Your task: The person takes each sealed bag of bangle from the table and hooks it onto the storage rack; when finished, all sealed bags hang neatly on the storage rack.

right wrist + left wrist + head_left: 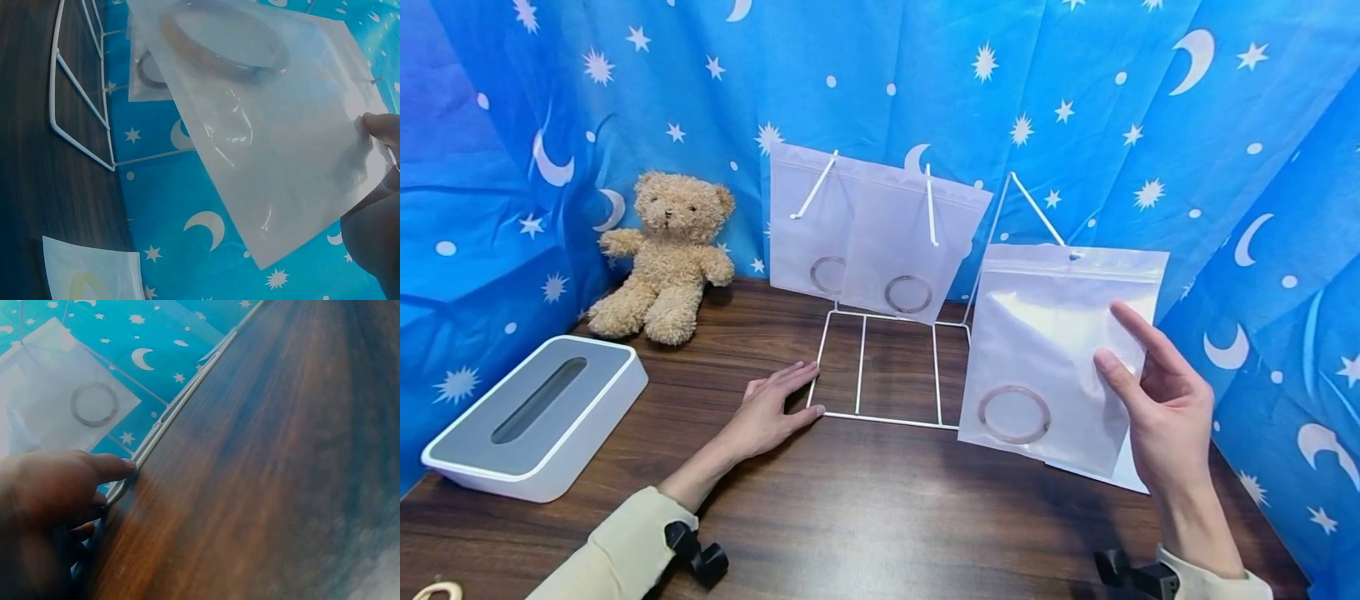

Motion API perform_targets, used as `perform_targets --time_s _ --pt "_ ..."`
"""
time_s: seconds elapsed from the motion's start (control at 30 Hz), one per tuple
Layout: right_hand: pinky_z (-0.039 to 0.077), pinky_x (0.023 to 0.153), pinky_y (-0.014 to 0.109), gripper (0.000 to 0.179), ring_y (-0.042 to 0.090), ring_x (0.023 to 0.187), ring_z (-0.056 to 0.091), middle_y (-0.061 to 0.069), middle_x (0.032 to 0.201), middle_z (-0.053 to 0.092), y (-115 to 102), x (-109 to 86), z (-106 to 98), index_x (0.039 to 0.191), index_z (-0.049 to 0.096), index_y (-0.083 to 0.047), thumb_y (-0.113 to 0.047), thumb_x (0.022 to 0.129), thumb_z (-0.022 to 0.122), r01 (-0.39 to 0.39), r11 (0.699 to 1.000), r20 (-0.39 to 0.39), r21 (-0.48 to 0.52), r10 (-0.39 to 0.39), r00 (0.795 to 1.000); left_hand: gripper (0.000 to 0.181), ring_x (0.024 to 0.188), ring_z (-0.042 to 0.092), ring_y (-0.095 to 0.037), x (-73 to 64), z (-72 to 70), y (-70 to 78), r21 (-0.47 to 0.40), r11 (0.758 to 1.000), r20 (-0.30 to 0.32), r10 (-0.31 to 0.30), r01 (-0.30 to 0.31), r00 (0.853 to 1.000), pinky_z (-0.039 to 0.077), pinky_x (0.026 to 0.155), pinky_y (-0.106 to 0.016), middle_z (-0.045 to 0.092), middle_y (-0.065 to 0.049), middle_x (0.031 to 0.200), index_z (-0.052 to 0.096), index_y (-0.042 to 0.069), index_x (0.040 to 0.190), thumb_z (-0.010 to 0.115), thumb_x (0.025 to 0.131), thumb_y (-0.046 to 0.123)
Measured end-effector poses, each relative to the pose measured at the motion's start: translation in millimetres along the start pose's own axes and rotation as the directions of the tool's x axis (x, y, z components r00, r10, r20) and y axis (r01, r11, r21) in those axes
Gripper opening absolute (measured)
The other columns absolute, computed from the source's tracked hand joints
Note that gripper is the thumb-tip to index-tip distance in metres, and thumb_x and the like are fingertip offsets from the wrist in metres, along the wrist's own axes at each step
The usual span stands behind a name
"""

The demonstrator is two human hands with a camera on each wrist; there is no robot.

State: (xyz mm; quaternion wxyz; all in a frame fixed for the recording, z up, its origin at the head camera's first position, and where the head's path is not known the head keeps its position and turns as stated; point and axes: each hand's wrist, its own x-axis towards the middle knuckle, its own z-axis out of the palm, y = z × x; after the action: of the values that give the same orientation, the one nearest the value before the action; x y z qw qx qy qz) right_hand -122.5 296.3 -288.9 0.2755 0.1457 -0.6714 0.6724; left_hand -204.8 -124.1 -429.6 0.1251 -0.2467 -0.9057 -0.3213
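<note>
My right hand [1172,417] pinches the right side of a translucent zip bag [1037,333], thumb on its front. Inside that bag lies a brownish ring, perhaps a bangle [1013,414]. The bag's top hole is at the tip of the right hook [1037,208] of a white wire rack [895,419]. Two similar bags [808,221] [917,242], each with a ring, hang from the other hooks. My left hand [771,408] rests at the rack's front left base corner, fingers extended, thumb touching the wire [150,447].
Another bag [94,269] with a pale yellow ring lies on the wooden table [865,508], partly behind the held bag. A teddy bear [662,258] sits back left. A grey-topped tissue box [535,417] stands at left. A blue star-patterned curtain [880,50] surrounds the table.
</note>
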Motion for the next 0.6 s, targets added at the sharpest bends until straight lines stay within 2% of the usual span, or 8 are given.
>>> perform_targets --time_s 0.27,0.43,0.6 --pt "0.054 0.074 0.025 0.054 0.024 0.105 0.063 0.022 0.133 0.055 5.7 4.1 0.9 0.139 0.052 0.001 0.015 0.088 0.061 -0.001 1.0 0.007 -0.014 0.001 1.0 0.06 0.136 0.04 -0.03 0.2 -0.9 1.6 -0.007 1.0 -0.006 0.002 -0.002 1.0 0.028 0.097 -0.053 0.05 -0.01 0.144 0.055 0.002 0.139 0.073 0.089 0.03" --pt "0.054 0.078 0.026 0.055 0.025 0.112 0.059 0.02 0.135 0.053 9.4 9.4 3.1 0.142 0.05 -0.001 0.013 0.09 0.06 -0.007 1.0 0.047 -0.015 0.007 0.999 0.06 0.136 0.041 -0.03 0.4 -0.8 1.6 -0.005 1.0 -0.008 0.007 -0.008 1.0 0.028 0.096 -0.053 0.05 -0.01 0.144 0.054 0.002 0.139 0.072 0.089 0.031" --pt "0.053 0.079 0.025 0.054 0.027 0.116 0.055 0.016 0.14 0.051 14.9 23.0 7.6 0.142 0.052 -0.007 0.007 0.091 0.062 -0.022 0.998 0.055 -0.051 0.025 0.998 0.061 0.136 0.04 -0.03 -0.1 -0.3 0.5 -0.003 1.0 -0.006 0.005 -0.005 1.0 0.028 0.097 -0.053 0.05 -0.01 0.144 0.054 0.003 0.139 0.072 0.089 0.033"
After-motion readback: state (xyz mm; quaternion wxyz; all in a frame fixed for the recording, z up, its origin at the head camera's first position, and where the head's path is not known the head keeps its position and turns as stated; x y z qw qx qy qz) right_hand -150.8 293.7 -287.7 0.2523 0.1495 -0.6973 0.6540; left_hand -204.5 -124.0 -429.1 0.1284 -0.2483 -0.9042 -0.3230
